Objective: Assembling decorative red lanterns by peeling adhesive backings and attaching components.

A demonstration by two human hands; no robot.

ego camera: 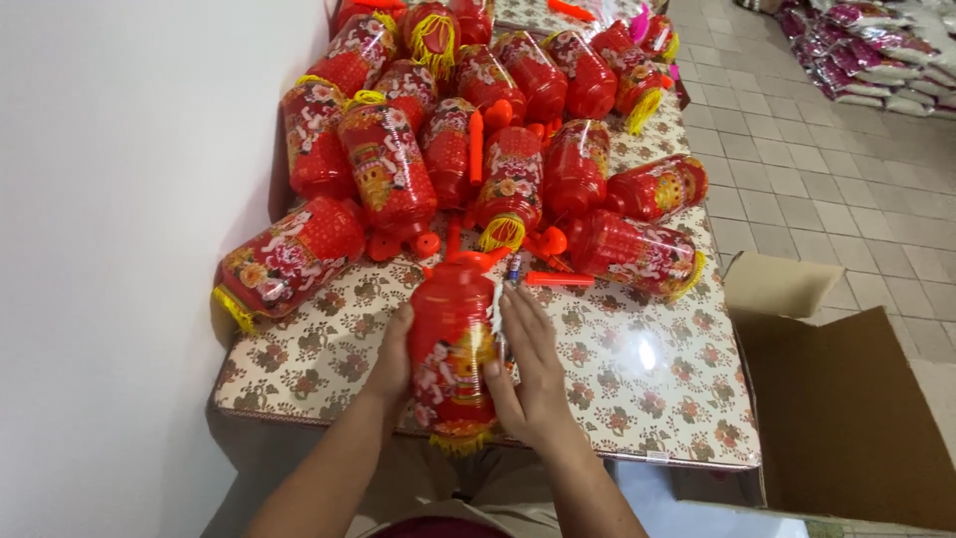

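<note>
I hold a red cylindrical toy lantern (453, 344) with a floral print and a yellow tassel fringe at its near end, just above the table's front part. My left hand (392, 351) wraps its left side. My right hand (528, 367) presses flat against its right side, fingers stretched toward the lantern's orange top handle (476, 261). Both hands grip the same lantern.
A table (637, 369) with a flowered glossy cloth carries a pile of several similar red lanterns (498, 149) and loose orange handles (560, 279). A white wall (110, 249) runs along the left. An open cardboard box (846, 408) stands at right on the tiled floor; packed bags (876, 50) lie far right.
</note>
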